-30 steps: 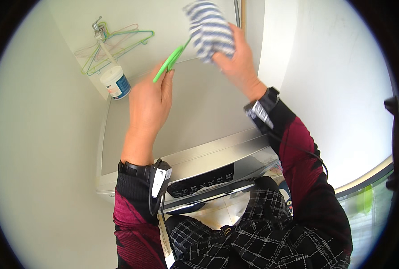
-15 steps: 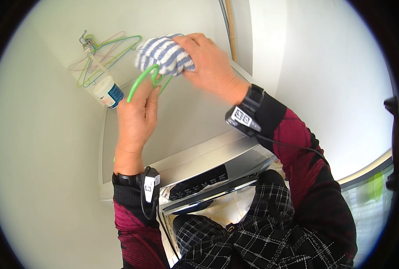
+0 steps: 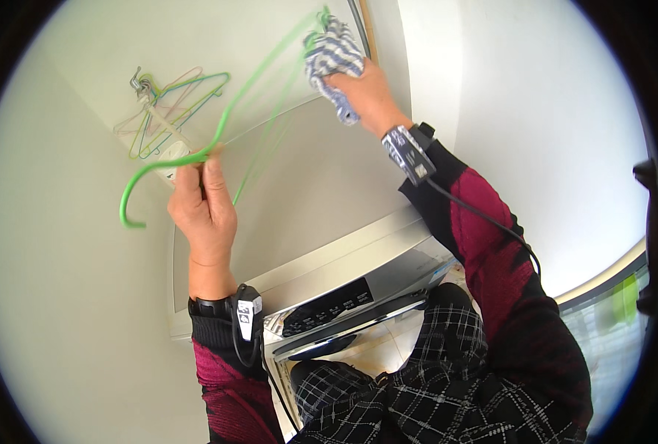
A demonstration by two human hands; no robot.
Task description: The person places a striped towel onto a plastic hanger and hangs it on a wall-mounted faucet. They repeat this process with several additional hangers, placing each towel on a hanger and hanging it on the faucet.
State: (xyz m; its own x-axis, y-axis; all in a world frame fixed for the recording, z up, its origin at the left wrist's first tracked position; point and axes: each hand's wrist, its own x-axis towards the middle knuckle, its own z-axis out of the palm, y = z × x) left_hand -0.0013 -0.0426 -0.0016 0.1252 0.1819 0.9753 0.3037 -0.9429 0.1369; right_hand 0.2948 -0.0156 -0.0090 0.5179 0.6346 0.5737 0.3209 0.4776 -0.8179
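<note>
My left hand (image 3: 205, 203) is closed around a green hanger (image 3: 151, 169) near its hook, which curves down to the left. The hanger's long body reaches up and right to my right hand (image 3: 367, 95), which grips a blue-and-white striped cloth (image 3: 334, 52) bunched against the hanger's far end. The fingers of that hand are partly covered by the cloth. Both hands are raised over the grey top (image 3: 292, 177) of an appliance with a dark control panel (image 3: 325, 305) on its front.
Thin coloured hangers (image 3: 212, 94) hang from a wall hook at upper left. A white tub (image 3: 176, 152) below them is mostly hidden behind the green hanger. Pale walls close in on both sides, with pipes (image 3: 368, 37) at the back and a window (image 3: 610, 318) at lower right.
The hanger has swung out, its hook now pointing left and its far end up to the right. My right hand and cloth have moved up and rightward; my left hand has shifted slightly down-left.
</note>
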